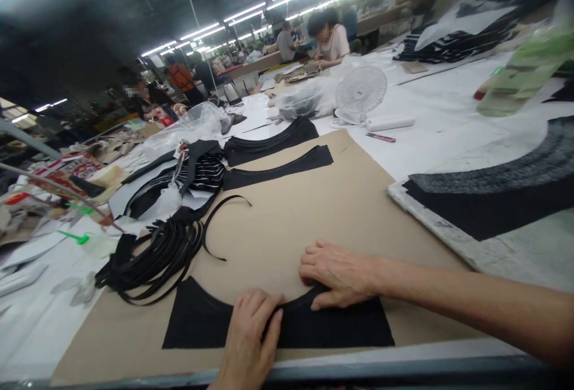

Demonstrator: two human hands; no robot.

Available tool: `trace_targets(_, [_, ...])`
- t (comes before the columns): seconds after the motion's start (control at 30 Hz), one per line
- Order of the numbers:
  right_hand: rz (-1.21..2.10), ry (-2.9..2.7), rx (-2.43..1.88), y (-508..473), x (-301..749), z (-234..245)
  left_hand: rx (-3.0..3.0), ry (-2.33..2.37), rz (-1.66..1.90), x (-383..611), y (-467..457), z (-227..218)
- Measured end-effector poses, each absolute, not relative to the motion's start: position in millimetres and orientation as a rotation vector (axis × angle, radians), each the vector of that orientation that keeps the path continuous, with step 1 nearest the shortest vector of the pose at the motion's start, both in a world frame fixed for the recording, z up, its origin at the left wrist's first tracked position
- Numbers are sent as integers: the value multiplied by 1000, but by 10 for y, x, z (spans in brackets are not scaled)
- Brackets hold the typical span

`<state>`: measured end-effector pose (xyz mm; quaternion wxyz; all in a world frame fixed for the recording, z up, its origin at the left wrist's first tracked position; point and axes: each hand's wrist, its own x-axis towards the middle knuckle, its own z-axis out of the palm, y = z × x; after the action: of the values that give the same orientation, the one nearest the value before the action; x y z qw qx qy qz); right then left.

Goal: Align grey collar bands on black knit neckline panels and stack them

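A black curved piece of material (309, 330), its concave edge facing away from me, lies flat on tan board (278, 228). My left hand (253, 333) is closed at the middle of that edge, thumb and forefinger pressed on it. Farther right along the same curve, my right hand (338, 276) has its fingers curled at the edge and its thumb down on the black surface. A narrow band follows the curve; the part under my fingers is hidden. Left of the piece lies a bundle of black strips (156, 258), with one loose strip (204, 228) curling beside it.
More black curved pieces (273, 142) lie at the board's far end. A stack of curved pieces (493, 192) rests on a pale slab at right. Beyond are a white fan (361, 91), a small cutter (380, 137) and a green-tinted bottle (515, 76). Other people sit farther back.
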<state>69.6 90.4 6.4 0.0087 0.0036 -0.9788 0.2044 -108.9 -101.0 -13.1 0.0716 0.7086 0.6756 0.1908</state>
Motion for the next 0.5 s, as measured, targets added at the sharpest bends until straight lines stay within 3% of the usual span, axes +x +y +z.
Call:
trace_targets(0.2, [745, -3093, -118, 742, 723, 88, 1799, 2028, 597, -719, -770, -146])
trace_targets(0.5, [838, -2980, -42, 827, 801, -1, 1940, 1967, 678, -669, -755, -158])
